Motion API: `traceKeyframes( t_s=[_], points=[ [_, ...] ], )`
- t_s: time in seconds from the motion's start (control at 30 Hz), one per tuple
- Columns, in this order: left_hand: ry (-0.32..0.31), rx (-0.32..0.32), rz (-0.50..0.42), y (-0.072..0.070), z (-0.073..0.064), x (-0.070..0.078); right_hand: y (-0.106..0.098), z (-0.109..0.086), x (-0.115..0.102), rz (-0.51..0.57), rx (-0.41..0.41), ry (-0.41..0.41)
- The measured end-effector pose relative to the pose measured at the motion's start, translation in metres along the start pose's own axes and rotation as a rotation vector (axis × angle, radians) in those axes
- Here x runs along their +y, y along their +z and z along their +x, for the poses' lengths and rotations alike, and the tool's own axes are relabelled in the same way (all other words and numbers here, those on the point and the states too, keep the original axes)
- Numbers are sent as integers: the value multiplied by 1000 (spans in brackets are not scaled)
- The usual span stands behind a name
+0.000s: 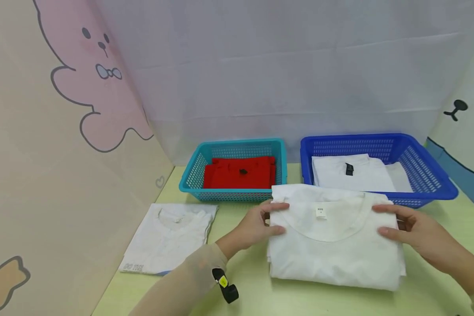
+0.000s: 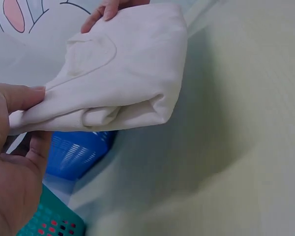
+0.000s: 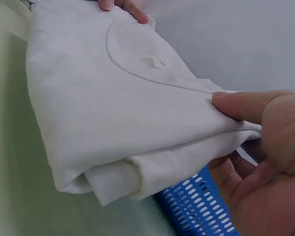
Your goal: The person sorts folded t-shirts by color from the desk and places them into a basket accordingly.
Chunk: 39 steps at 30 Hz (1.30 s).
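Observation:
A folded white T-shirt point(image 1: 335, 245) with a small white neck label hangs just above the table, collar side toward the baskets. My left hand point(image 1: 256, 226) pinches its left edge near the collar, thumb on top and fingers underneath. On the opposite edge my right hand point(image 1: 418, 230) grips it the same way. The left wrist view shows the folded layers of the shirt point(image 2: 132, 64) raised over a shadow on the table. In the right wrist view, my thumb presses the top layer of the shirt point(image 3: 118, 108).
A blue basket point(image 1: 430, 195) behind the shirt holds folded white clothing point(image 1: 343, 175) with a black label. Left of it stands a teal basket point(image 1: 229, 195) with red folded clothing point(image 1: 245, 173). Another folded white T-shirt point(image 1: 166, 239) with printed lettering lies at the table's left.

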<state>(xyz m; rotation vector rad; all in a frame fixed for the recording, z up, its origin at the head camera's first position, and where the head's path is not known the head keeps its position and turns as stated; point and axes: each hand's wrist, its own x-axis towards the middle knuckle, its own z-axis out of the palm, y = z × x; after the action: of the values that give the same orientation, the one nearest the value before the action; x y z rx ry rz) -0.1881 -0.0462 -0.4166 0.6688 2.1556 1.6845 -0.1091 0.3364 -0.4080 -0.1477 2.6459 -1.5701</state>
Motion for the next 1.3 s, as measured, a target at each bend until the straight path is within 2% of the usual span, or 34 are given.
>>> traceKeyframes(
  t_s=[0.17,0.27,0.43,0.57,0.7,0.93,1.17,1.3],
  points=[
    [64,-1,12,-3,18,23,-22,8,-7,-48,79,-13],
    [91,0,26,-3,34,34,-34,15,-8,-11,119,-41],
    [89,9,57,-3,63,48,-54,30,-9,60,119,-66],
    [94,18,85,-3,84,53,-70,45,-8,40,120,-45],
    [103,18,70,-2,108,56,-84,61,-9,-13,135,-24],
    [106,59,71,3,150,60,-109,91,-8,10,130,17],
    [107,117,70,13,178,67,-130,113,-10,74,147,25],
    [98,154,108,19,189,73,-143,120,-13,106,187,11]
  ],
)
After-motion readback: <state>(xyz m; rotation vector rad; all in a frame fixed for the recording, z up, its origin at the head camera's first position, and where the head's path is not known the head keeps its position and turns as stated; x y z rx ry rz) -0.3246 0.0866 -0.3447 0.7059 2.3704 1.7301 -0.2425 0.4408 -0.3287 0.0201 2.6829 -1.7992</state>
